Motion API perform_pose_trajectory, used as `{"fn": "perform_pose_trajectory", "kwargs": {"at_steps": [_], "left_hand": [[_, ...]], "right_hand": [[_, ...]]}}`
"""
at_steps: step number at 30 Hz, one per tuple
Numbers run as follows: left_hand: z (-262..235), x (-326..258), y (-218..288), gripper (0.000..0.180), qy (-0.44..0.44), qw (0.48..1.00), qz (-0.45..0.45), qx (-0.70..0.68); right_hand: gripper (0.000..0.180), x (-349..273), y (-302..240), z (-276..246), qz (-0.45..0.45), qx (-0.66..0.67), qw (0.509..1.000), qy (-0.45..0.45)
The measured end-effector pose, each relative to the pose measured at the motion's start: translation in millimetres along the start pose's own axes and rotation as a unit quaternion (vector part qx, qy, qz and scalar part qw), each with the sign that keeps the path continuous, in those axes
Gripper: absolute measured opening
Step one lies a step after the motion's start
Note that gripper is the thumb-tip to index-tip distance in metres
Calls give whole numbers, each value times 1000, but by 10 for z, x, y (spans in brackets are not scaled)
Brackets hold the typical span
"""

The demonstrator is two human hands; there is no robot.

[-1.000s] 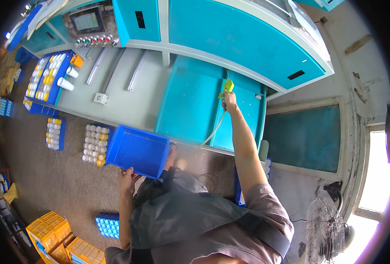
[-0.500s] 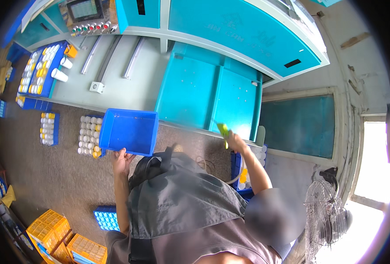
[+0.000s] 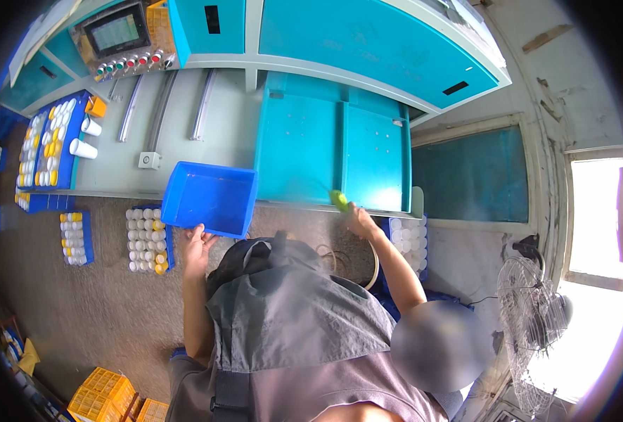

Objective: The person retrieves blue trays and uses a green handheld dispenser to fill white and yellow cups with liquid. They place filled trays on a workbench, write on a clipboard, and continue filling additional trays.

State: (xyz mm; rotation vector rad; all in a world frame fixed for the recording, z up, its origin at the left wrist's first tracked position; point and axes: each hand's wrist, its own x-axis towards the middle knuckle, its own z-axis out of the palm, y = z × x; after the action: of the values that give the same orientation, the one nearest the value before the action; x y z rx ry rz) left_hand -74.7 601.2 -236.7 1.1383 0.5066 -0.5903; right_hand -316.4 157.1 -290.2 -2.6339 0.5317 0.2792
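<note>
My left hand [image 3: 197,244] grips the near left rim of a blue plastic bin [image 3: 212,202], thumb on top. The bin is bare inside and tilted, held up beside the front edge of a teal tray bench. A lime-green air blow gun [image 3: 338,201] is in my right hand [image 3: 360,221], fingers wrapped around it. Its thin nozzle points up and left over the teal tray [image 3: 299,165], to the right of the bin. A pale hose [image 3: 375,273] hangs below that hand.
Blue crates of white and yellow bottles [image 3: 146,243] stand on the floor at left, with more crates [image 3: 408,235] under my right arm. A control panel [image 3: 118,32] sits at the far left. A wire fan [image 3: 529,327] stands right; yellow crates [image 3: 100,397] lie lower left.
My view has shifted slightly. My right hand with the blow gun has come a little left, and the gun has turned more toward the bin. The bin has tilted a bit.
</note>
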Motion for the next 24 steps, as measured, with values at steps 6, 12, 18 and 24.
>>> {"fn": "perform_pose_trajectory", "kwargs": {"at_steps": [6,12,18,24], "left_hand": [[-75,133,149,21,-26,1000,-3,-7],[-208,352,224,19,-32,999,-39,11],[-175,580,375,19,-64,996,-57,29],[-93,757,506,21,-82,995,-43,45]], "right_hand": [[36,603,-49,-341,243,122,961,42],[41,857,-312,-628,302,153,939,60],[35,1007,-682,-699,312,209,920,112],[38,308,-666,-513,193,68,969,139]]}}
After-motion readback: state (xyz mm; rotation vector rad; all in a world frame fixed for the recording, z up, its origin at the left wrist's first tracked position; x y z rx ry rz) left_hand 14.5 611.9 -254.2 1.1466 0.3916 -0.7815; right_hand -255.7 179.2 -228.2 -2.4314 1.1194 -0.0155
